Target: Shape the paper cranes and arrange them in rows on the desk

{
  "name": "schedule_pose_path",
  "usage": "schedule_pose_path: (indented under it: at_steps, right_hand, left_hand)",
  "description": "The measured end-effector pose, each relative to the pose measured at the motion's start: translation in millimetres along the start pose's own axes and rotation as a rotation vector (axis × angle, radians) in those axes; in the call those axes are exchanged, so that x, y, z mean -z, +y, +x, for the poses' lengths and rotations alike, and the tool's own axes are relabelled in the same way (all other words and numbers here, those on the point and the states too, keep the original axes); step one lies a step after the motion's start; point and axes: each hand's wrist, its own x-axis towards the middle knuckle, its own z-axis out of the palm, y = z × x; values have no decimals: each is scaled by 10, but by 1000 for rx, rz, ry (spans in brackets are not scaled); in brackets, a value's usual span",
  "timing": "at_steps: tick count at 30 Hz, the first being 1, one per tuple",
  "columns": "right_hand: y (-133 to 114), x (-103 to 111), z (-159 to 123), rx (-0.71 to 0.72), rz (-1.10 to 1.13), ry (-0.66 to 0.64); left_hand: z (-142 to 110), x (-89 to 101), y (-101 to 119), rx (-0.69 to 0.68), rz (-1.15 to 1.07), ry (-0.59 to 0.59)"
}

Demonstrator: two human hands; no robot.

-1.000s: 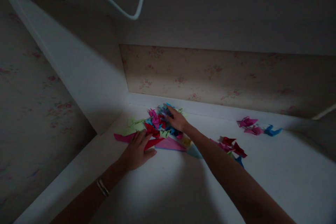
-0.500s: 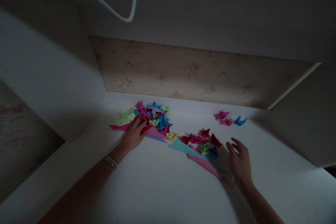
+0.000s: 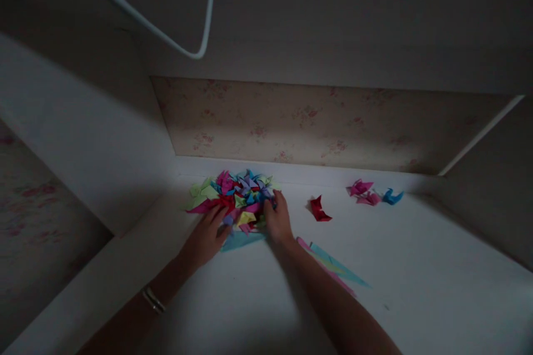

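A heap of folded paper pieces [image 3: 249, 184] in pink, blue, green, purple and red lies against the back edge of the white surface; they look like origami. My left hand [image 3: 205, 239] rests at the heap's front left, fingers spread and touching the paper. At its right side my right hand [image 3: 280, 221] is cupped against the pieces, fingers apart. A yellow folded piece [image 3: 246, 218] lies between the hands. A teal paper sheet [image 3: 241, 242] sticks out below the heap. One red folded piece [image 3: 320, 211] sits apart, to the right of my right hand.
Two pink folded pieces [image 3: 360, 187] and a blue one [image 3: 392, 196] lie at the back right. Flat pointed paper strips [image 3: 341, 269] lie beside my right forearm. A white bent rod [image 3: 166, 39] hangs overhead. Flowered wallpaper [image 3: 258, 122] covers the back.
My right hand has moved left to the heap, and most of the loose pieces in the middle are now against it. The red piece stays apart. My left hand has shifted slightly lower.
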Motion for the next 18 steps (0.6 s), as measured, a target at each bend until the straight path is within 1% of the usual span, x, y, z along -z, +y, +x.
schedule_pose_path:
  at_steps: [2,4,5,7,9,11,12,14,15,18]
  right_hand:
    - [-142,-281,144,35,10,-38]
    - [-261,-439,259,83,6,-101]
    - [-306,-464,299,120,-1,-140]
    - [-355,-403,346,211,-29,-219]
    - [-345,-209,376,295,-75,-271]
    - [-284,86,425,331,-139,-276]
    - [-237,260,466,328,-178,-256]
    - [-123,638,582,291,-261,-171]
    - [-58,837,652,262,-302,-107]
    - [164,1459,856,146,-417,105]
  left_hand:
    - [-62,76,92,-17,27,21]
    - [-105,146,259,-44,52,20]
    - [-122,172,368,-69,57,10]
    - [-147,193,614,-137,67,-54]
    - [-158,168,879,-204,51,-98]
    - [-149,99,1157,-269,7,-138]
    - [-136,51,1305,-312,-25,-158]
    - [-92,-74,1620,-444,-93,-219]
    - [-61,-150,1784,-512,-133,-241]
    - [59,-421,2252,-615,-216,-286]
